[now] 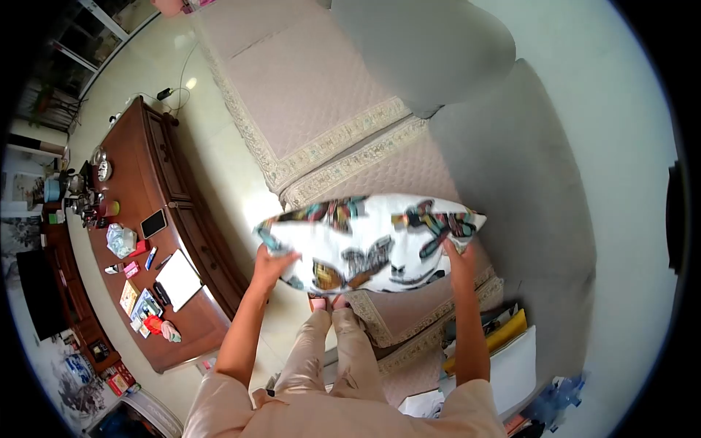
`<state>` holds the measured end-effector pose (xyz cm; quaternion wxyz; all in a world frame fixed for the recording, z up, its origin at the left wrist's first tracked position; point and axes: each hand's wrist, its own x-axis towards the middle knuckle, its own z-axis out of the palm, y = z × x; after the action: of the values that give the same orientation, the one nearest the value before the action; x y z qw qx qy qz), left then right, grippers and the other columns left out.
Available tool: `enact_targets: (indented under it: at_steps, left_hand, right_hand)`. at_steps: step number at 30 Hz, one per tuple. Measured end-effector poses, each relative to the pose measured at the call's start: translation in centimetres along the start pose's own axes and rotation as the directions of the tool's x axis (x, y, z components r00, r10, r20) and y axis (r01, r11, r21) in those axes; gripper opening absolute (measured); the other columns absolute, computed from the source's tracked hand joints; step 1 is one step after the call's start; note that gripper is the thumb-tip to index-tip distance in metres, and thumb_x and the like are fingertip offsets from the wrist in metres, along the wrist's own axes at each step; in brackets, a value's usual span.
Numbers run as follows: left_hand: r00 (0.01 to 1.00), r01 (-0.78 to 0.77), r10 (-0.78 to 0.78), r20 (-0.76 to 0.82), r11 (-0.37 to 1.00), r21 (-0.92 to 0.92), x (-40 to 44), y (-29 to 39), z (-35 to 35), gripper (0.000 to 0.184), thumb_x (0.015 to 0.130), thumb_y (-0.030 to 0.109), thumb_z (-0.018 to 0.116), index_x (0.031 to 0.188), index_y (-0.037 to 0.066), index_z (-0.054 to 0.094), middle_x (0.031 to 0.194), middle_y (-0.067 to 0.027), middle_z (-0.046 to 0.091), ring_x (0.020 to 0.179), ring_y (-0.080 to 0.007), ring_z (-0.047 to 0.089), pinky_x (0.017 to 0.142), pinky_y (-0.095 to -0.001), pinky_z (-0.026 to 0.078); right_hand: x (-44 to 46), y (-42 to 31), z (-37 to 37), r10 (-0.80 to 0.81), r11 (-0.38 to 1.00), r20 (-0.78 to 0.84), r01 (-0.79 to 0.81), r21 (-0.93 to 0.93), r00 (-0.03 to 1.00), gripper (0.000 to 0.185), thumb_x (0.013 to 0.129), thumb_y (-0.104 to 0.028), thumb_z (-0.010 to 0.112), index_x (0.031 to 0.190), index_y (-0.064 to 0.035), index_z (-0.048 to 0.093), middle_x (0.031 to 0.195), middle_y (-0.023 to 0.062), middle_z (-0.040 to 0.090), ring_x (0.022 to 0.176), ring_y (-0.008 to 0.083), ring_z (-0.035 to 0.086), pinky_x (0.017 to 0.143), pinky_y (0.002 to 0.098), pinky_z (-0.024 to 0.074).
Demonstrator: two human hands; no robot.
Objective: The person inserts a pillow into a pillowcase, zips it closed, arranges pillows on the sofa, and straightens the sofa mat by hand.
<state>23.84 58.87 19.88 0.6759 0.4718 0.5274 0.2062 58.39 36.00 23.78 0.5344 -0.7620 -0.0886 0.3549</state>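
Note:
A white cushion (380, 244) with a dark and coloured butterfly pattern is held up in front of my body, above the edge of the sofa. My left hand (272, 264) grips its lower left corner, thumb lying over the printed face. At the right end, my right hand (458, 255) holds the other corner, its fingers partly hidden by the fabric. The cushion spans the gap between both hands and looks slightly blurred.
Left stands a brown wooden table (131, 182) with a tablet (153, 224), paper (179, 281) and several small items. The sofa (299, 87) has quilted pink covers. A yellow folder (511, 332) and plastic bottles (558, 398) lie at lower right.

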Motion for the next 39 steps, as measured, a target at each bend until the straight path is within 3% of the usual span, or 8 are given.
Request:
enact_targets:
  at_steps: [3,11,16,24,27,32,35,39]
  left_hand:
    - [0.992,0.028,-0.025,0.124,0.999,-0.023,1.2,4.5,0.7,0.024,0.073,0.013,0.075,0.09,0.001,0.063,0.08,-0.004,0.064,0.074,-0.0124,0.059,0.07,-0.0282,0.049]
    - [0.995,-0.005,-0.024,0.096,0.958,0.287,15.7,-4.1,-2.3,0.077,0.082,0.05,0.059,0.133,-0.003,0.035,0.129,-0.02,0.045,0.12,-0.0261,0.043,0.099,-0.0336,0.034]
    - [0.966,0.232,-0.143,-0.217,0.85,0.472,18.6,-14.7,-13.1,0.08,0.084,0.058,0.049,0.134,-0.004,0.035,0.133,-0.0216,0.042,0.124,-0.0284,0.04,0.102,-0.0345,0.031]
    - [0.988,-0.137,0.133,0.074,0.566,0.813,15.7,-27.3,9.1,0.041,0.087,0.037,0.044,0.099,-0.001,0.053,0.097,-0.0238,0.058,0.091,-0.0374,0.055,0.08,-0.0452,0.042]
    - [0.972,-0.208,0.022,0.233,0.542,0.814,11.0,-16.3,16.5,0.044,0.09,0.037,0.041,0.077,-0.001,0.058,0.08,-0.0248,0.061,0.078,-0.0413,0.057,0.072,-0.0491,0.044]
    - [0.752,-0.619,0.235,0.615,0.57,0.54,11.6,-6.0,20.6,0.044,0.089,0.038,0.051,0.11,-0.001,0.057,0.101,-0.0232,0.06,0.097,-0.0357,0.057,0.096,-0.0394,0.039]
    - [0.81,-0.58,0.432,0.398,0.694,0.427,16.7,-5.3,16.0,0.037,0.087,0.026,0.058,0.116,0.003,0.056,0.112,-0.0183,0.059,0.101,-0.0317,0.057,0.092,-0.0344,0.042]
    - [0.99,-0.106,0.138,-0.012,0.812,0.573,22.5,-10.6,0.0,0.042,0.09,0.033,0.054,0.121,0.004,0.053,0.12,-0.0132,0.057,0.108,-0.0239,0.055,0.09,-0.0302,0.042]
  right_hand:
    - [0.0,-0.2,-0.1,0.003,0.999,-0.044,-0.001,0.039,0.999,0.037,0.083,-0.021,0.065,0.113,-0.0019,0.054,0.106,0.0056,0.057,0.092,0.0141,0.055,0.077,0.0315,0.0439]
    - [5.3,10.0,-11.0,0.209,0.965,-0.13,-0.226,-0.132,0.969,0.052,0.091,-0.04,0.047,0.131,-0.0079,0.039,0.129,0.0078,0.042,0.118,0.0259,0.04,0.094,0.0418,0.0331]
    - [6.5,28.5,-29.6,0.459,0.823,-0.694,-0.559,0.098,0.555,0.049,0.092,-0.034,0.046,0.133,-0.0072,0.041,0.129,0.017,0.045,0.112,0.0309,0.048,0.089,0.045,0.0418]
    - [3.6,38.6,3.9,0.763,0.493,0.038,-0.618,0.612,0.645,0.046,0.095,-0.039,0.032,0.127,-0.0085,0.045,0.122,0.0116,0.051,0.107,0.028,0.053,0.088,0.0422,0.0452]
    - [0.6,30.3,11.4,0.751,0.491,0.021,-0.578,0.651,0.661,0.048,0.096,-0.041,0.026,0.124,-0.0089,0.048,0.119,0.0094,0.054,0.104,0.0267,0.055,0.088,0.0409,0.0463]
    - [-9.7,27.5,7.0,0.646,0.639,0.123,-0.622,0.453,0.753,0.033,0.09,-0.025,0.05,0.117,-0.0058,0.051,0.113,0.0063,0.058,0.101,0.0177,0.056,0.089,0.0327,0.0448]
    - [-10.5,24.1,-0.5,0.68,0.625,0.505,-0.781,-0.019,0.532,0.035,0.086,-0.026,0.057,0.114,-0.0059,0.055,0.108,0.0066,0.059,0.1,0.0164,0.057,0.084,0.03,0.0463]
    - [-5.6,36.2,-19.6,0.576,0.817,0.057,-0.577,-0.01,0.815,0.031,0.086,-0.027,0.057,0.109,-0.0055,0.058,0.101,0.0071,0.06,0.091,0.0187,0.058,0.077,0.0351,0.0474]
